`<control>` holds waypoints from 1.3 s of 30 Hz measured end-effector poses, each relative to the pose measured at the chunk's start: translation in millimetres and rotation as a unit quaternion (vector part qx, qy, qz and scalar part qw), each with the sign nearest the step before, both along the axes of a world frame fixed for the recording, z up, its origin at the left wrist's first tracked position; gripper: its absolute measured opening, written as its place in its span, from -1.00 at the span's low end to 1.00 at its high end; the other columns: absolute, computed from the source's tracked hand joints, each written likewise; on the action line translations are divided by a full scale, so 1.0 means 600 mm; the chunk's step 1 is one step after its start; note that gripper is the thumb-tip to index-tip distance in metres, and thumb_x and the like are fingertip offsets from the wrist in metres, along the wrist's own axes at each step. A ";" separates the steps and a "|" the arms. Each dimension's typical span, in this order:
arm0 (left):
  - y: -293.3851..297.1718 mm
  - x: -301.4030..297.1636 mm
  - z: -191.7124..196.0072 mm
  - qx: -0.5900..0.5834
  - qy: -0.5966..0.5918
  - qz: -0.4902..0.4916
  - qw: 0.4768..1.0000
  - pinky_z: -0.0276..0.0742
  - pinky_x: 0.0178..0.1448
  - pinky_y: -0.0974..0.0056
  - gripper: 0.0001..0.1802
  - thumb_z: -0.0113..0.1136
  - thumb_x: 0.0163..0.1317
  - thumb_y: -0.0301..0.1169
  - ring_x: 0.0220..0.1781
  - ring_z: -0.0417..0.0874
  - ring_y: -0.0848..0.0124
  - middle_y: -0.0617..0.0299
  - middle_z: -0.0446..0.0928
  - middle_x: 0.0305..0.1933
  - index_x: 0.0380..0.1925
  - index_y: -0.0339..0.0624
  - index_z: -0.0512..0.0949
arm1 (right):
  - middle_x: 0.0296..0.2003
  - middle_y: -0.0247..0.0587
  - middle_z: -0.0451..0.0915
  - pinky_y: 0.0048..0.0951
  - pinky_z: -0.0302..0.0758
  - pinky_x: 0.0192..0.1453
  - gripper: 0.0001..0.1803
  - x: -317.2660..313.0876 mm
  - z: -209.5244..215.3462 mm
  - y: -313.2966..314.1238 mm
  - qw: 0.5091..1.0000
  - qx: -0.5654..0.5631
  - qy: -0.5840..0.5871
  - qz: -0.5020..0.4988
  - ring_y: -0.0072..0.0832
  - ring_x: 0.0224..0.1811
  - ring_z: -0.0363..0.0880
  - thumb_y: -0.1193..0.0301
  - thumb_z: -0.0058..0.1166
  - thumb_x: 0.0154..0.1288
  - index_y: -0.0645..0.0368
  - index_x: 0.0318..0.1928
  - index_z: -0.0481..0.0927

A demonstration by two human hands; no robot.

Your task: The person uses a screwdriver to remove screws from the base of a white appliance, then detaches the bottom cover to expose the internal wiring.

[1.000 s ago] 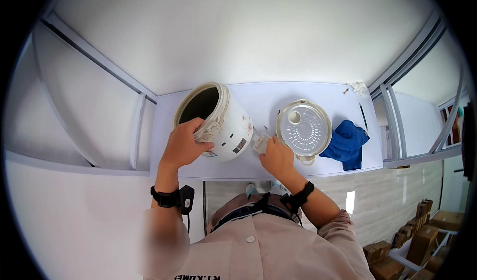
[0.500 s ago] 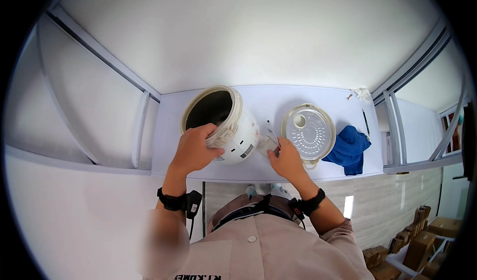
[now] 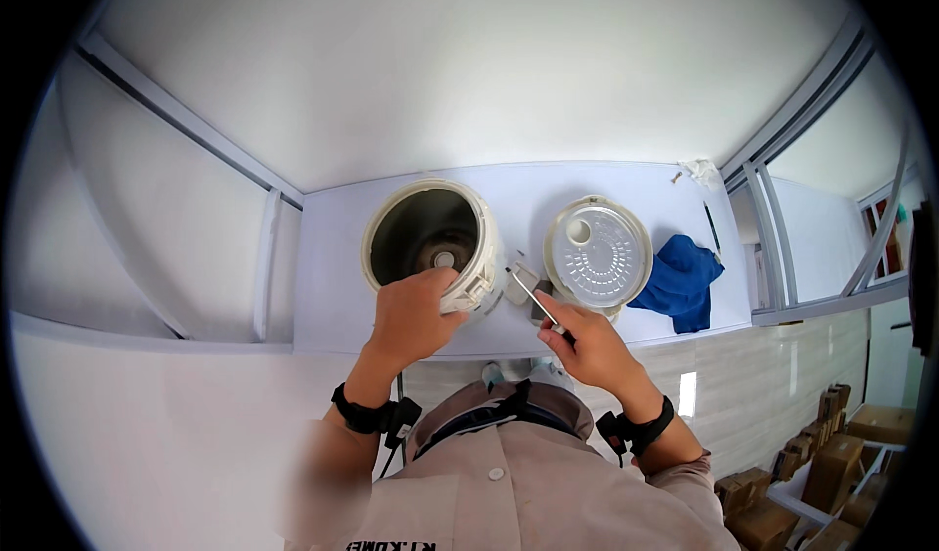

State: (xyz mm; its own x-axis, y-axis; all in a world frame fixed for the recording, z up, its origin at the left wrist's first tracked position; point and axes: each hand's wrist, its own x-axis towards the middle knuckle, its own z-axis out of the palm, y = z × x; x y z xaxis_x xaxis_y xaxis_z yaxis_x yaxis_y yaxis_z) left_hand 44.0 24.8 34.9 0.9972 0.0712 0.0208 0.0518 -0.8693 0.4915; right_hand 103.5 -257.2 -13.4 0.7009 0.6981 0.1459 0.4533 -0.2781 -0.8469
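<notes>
Head view: a person at a white worktable steadies a white rice-cooker body with the left hand, fingers curled over the near rim and closed on it, the open pot facing up and showing a dark interior with a round plate at its base. The right hand pinches a slim screwdriver between thumb and fingertips, its tip angled up and left toward a small pale fitting at the cooker's right flank, just beside the shell. The cooker stands near the middle of the table; its detached round lid lies inner face up just to the right, touching or nearly touching a crumpled blue cloth. A dark pen-like tool and a scrap of white material lie farther back by the window frame. Judged from this, the work goes best with the left hand keeping the body from turning, the driver held in line with the fastener rather than slanted, and pressure kept steady so the tip does not slip off the small part. Whether the tip is seated cannot be told.
</notes>
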 end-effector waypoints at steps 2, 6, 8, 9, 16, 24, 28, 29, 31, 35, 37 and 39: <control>-0.003 0.000 -0.001 -0.001 -0.008 0.004 1.000 0.62 -0.09 0.00 -0.61 0.59 0.03 -0.33 -0.15 0.74 -0.07 0.05 0.73 -0.21 -0.15 -0.16 0.66 | -0.21 -0.10 0.71 -0.14 0.59 -0.22 -0.36 -0.009 -0.010 -0.007 0.999 0.017 -0.028 0.002 -0.07 -0.30 0.70 0.49 0.24 0.45 0.03 0.52 0.50; -0.008 0.001 -0.001 0.029 -0.004 -0.003 1.000 0.59 -0.10 -0.02 -0.62 0.59 0.04 -0.34 -0.17 0.73 -0.07 0.06 0.73 -0.23 -0.16 -0.17 0.65 | -0.23 -0.19 0.72 -0.13 0.60 -0.22 -0.43 -0.029 -0.007 -0.012 0.997 -0.035 -0.062 -0.013 -0.09 -0.28 0.72 0.42 0.21 0.50 -0.01 0.49 0.54; -0.006 0.000 0.002 0.060 0.005 -0.005 0.998 0.56 -0.08 -0.01 -0.63 0.58 0.05 -0.35 -0.17 0.73 -0.04 0.08 0.73 -0.23 -0.17 -0.15 0.65 | -0.23 -0.23 0.72 -0.13 0.61 -0.22 -0.44 -0.033 -0.005 -0.014 0.997 -0.037 -0.055 -0.037 -0.10 -0.27 0.72 0.39 0.21 0.51 -0.02 0.48 0.55; 0.000 -0.004 0.004 0.061 -0.006 -0.009 0.998 0.53 -0.07 0.00 -0.63 0.58 0.04 -0.36 -0.17 0.73 -0.02 0.09 0.73 -0.23 -0.17 -0.15 0.64 | -0.23 -0.22 0.73 -0.13 0.61 -0.22 -0.44 -0.034 -0.005 -0.014 0.997 -0.037 -0.060 -0.036 -0.09 -0.27 0.72 0.39 0.21 0.51 -0.02 0.48 0.56; 0.012 -0.028 0.003 0.066 -0.028 -0.012 0.997 0.44 0.00 0.07 -0.65 0.57 0.04 -0.39 -0.13 0.73 0.07 0.13 0.75 -0.22 -0.17 -0.13 0.65 | -0.20 -0.09 0.76 -0.10 0.63 -0.19 -0.51 -0.038 -0.010 0.000 0.998 -0.028 -0.046 -0.044 -0.04 -0.24 0.74 0.43 0.25 0.46 0.06 0.37 0.63; 0.036 -0.040 0.005 0.086 -0.049 -0.033 0.995 0.44 0.01 0.07 -0.67 0.56 0.04 -0.40 -0.13 0.74 0.09 0.16 0.76 -0.20 -0.17 -0.11 0.68 | -0.19 0.08 0.75 -0.07 0.64 -0.14 -0.57 -0.027 -0.037 -0.006 0.996 0.002 0.023 -0.092 0.05 -0.21 0.75 0.47 0.26 0.43 0.19 0.28 0.65; 0.037 -0.045 0.004 0.090 -0.021 -0.038 0.995 0.44 0.00 0.06 -0.68 0.54 0.04 -0.41 -0.13 0.73 0.10 0.17 0.75 -0.20 -0.18 -0.11 0.68 | -0.21 0.03 0.75 -0.10 0.63 -0.14 -0.55 -0.033 -0.023 -0.002 0.998 0.009 0.043 -0.045 0.02 -0.23 0.74 0.51 0.24 0.41 0.14 0.29 0.67; 0.035 -0.046 0.003 0.091 -0.011 -0.036 0.995 0.43 0.00 0.06 -0.68 0.54 0.04 -0.42 -0.14 0.73 0.11 0.18 0.75 -0.20 -0.17 -0.11 0.68 | -0.22 0.00 0.74 -0.11 0.63 -0.15 -0.55 -0.034 -0.019 -0.001 0.999 0.014 0.035 -0.025 0.00 -0.25 0.73 0.52 0.24 0.40 0.11 0.29 0.68; 0.031 -0.046 0.002 0.097 -0.038 -0.042 0.994 0.43 -0.03 0.07 -0.68 0.53 0.01 -0.47 -0.15 0.73 0.12 0.19 0.73 -0.23 -0.22 -0.11 0.62 | -0.24 -0.08 0.75 -0.23 0.63 -0.20 -0.49 -0.034 -0.008 0.004 1.000 -0.011 -0.004 0.005 -0.12 -0.30 0.74 0.56 0.24 0.38 0.04 0.33 0.68; 0.029 -0.045 0.000 0.105 -0.044 -0.048 0.992 0.43 -0.01 0.08 -0.65 0.52 -0.01 -0.51 -0.14 0.72 0.12 0.18 0.73 -0.22 -0.21 -0.12 0.60 | -0.32 -0.16 0.70 -0.14 0.59 -0.28 -0.47 -0.034 -0.002 0.009 0.999 -0.024 -0.039 0.022 -0.09 -0.36 0.69 0.54 0.20 0.38 -0.11 0.33 0.69; 0.033 -0.046 0.001 0.108 -0.037 -0.041 0.993 0.44 0.03 0.07 -0.61 0.54 0.00 -0.47 -0.09 0.73 0.12 0.18 0.74 -0.17 -0.15 -0.12 0.63 | -0.32 -0.16 0.70 -0.14 0.59 -0.28 -0.46 -0.035 0.006 0.011 0.999 -0.003 -0.030 0.026 -0.10 -0.37 0.69 0.54 0.19 0.38 -0.12 0.35 0.69; 0.040 -0.046 0.003 0.105 -0.034 -0.039 0.993 0.46 0.07 0.07 -0.59 0.56 0.00 -0.46 -0.07 0.73 0.11 0.18 0.75 -0.13 -0.11 -0.13 0.64 | -0.31 -0.15 0.70 -0.15 0.59 -0.27 -0.45 -0.034 0.009 0.013 0.999 0.002 -0.024 0.028 -0.10 -0.36 0.69 0.55 0.19 0.39 -0.11 0.36 0.68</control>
